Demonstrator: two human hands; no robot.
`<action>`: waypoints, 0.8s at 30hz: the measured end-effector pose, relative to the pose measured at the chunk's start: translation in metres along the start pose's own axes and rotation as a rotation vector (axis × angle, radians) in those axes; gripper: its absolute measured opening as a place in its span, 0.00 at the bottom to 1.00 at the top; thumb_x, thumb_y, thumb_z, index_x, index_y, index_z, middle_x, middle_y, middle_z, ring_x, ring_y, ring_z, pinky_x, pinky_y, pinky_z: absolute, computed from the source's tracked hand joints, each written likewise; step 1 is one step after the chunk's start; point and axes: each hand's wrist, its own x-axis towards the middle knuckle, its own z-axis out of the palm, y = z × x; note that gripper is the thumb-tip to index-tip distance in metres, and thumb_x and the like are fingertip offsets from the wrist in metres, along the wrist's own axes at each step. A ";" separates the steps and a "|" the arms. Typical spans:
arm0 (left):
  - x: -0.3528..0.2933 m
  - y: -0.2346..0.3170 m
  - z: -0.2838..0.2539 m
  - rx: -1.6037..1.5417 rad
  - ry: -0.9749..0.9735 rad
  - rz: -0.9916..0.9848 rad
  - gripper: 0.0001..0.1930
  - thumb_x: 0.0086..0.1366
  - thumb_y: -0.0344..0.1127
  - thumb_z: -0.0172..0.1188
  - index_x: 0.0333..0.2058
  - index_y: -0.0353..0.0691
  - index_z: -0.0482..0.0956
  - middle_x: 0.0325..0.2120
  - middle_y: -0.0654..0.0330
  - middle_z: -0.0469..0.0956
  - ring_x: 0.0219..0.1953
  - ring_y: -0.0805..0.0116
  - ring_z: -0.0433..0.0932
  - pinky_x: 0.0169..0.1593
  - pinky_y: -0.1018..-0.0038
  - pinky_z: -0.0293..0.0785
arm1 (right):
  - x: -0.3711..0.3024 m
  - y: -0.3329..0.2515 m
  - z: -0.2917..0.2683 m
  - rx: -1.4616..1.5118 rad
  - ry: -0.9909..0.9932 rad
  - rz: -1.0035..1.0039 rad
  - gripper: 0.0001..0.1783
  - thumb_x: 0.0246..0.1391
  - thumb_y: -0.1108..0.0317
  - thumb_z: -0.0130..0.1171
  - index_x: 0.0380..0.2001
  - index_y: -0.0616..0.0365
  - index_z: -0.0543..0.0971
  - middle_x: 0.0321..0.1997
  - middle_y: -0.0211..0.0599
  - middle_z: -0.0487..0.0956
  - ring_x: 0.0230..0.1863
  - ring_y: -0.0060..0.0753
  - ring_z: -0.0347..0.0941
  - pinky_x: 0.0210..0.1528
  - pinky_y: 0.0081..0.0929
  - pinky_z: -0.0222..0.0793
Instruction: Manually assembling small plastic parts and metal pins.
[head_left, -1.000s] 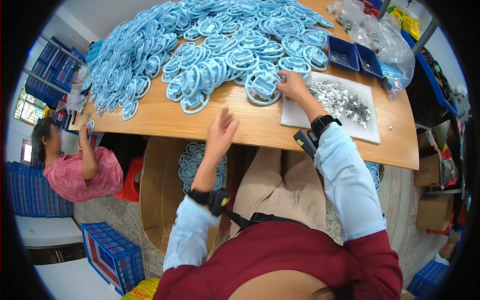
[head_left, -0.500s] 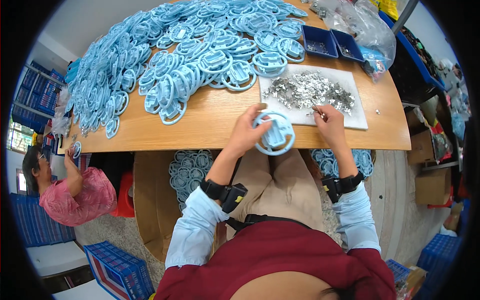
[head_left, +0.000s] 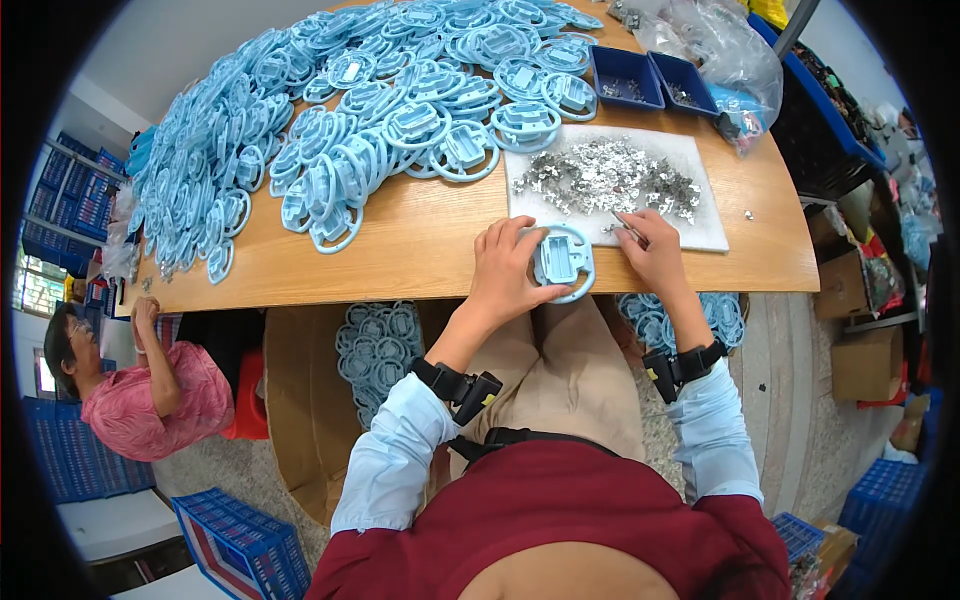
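Note:
At the table's near edge, my left hand (head_left: 506, 265) is closed on the rim of a light blue plastic steering-wheel-shaped part (head_left: 562, 260). The part has a rectangular recess in its middle, which faces up. To its right, my right hand (head_left: 652, 248) pinches a slim metal tool, apparently tweezers (head_left: 624, 220). The tool's tip is at the near edge of a heap of small silvery metal clips (head_left: 610, 178). Whether the tip grips a clip is too small to tell. The heap lies on a white foam sheet (head_left: 708, 232).
A big pile of similar blue parts (head_left: 420, 125) covers the table's left and far side. Two dark blue bins (head_left: 628, 78) with small metal bits stand behind the foam sheet, beside a clear plastic bag (head_left: 745, 60). Another person (head_left: 160, 395) sits at the far left.
My left hand has turned the blue part so its recess faces up and set it by the table edge. My right hand has shifted slightly, still holding the tool.

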 end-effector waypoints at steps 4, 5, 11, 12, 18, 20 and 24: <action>0.006 0.000 -0.002 0.006 -0.041 0.009 0.36 0.34 0.49 0.72 0.43 0.39 0.73 0.46 0.56 0.67 0.50 0.56 0.63 0.51 0.64 0.57 | 0.008 0.014 0.005 -0.076 0.001 -0.198 0.08 0.43 0.75 0.59 0.31 0.62 0.78 0.29 0.38 0.74 0.21 0.33 0.69 0.23 0.24 0.65; 0.008 -0.002 0.000 0.007 -0.040 0.005 0.36 0.34 0.49 0.72 0.43 0.39 0.73 0.46 0.56 0.67 0.50 0.56 0.63 0.51 0.64 0.57 | 0.008 0.014 0.006 -0.079 -0.003 -0.196 0.07 0.43 0.76 0.59 0.30 0.62 0.78 0.29 0.38 0.75 0.20 0.31 0.69 0.22 0.23 0.64; 0.008 -0.011 0.009 -0.145 -0.037 0.006 0.36 0.32 0.45 0.73 0.43 0.37 0.73 0.44 0.55 0.68 0.47 0.56 0.66 0.50 0.64 0.60 | 0.012 -0.022 0.030 0.129 -0.047 -0.146 0.08 0.40 0.76 0.59 0.29 0.61 0.78 0.32 0.39 0.78 0.22 0.32 0.74 0.24 0.21 0.68; 0.008 -0.012 0.009 -0.158 -0.032 0.004 0.37 0.32 0.45 0.73 0.43 0.37 0.72 0.44 0.54 0.68 0.47 0.55 0.66 0.50 0.64 0.61 | 0.013 -0.024 0.034 0.130 -0.049 -0.147 0.08 0.40 0.76 0.59 0.29 0.61 0.78 0.32 0.39 0.78 0.22 0.32 0.74 0.24 0.21 0.68; 0.008 -0.009 0.009 -0.193 0.004 0.018 0.39 0.32 0.44 0.73 0.47 0.37 0.70 0.45 0.53 0.69 0.48 0.54 0.67 0.51 0.64 0.61 | 0.015 -0.023 0.042 0.068 -0.032 -0.322 0.09 0.37 0.77 0.60 0.28 0.59 0.78 0.34 0.38 0.78 0.28 0.34 0.76 0.28 0.23 0.72; 0.007 -0.009 0.009 -0.198 0.011 0.022 0.40 0.33 0.44 0.73 0.48 0.37 0.70 0.45 0.53 0.69 0.49 0.54 0.67 0.52 0.64 0.61 | 0.014 -0.023 0.041 0.036 -0.031 -0.368 0.10 0.36 0.78 0.60 0.28 0.59 0.78 0.34 0.37 0.78 0.29 0.36 0.76 0.29 0.24 0.72; 0.006 -0.008 0.007 -0.165 0.002 0.053 0.39 0.34 0.43 0.72 0.48 0.37 0.69 0.44 0.53 0.70 0.48 0.56 0.67 0.51 0.64 0.61 | 0.009 -0.023 0.040 0.060 -0.030 -0.349 0.09 0.37 0.78 0.59 0.28 0.60 0.78 0.33 0.36 0.78 0.27 0.32 0.75 0.27 0.22 0.71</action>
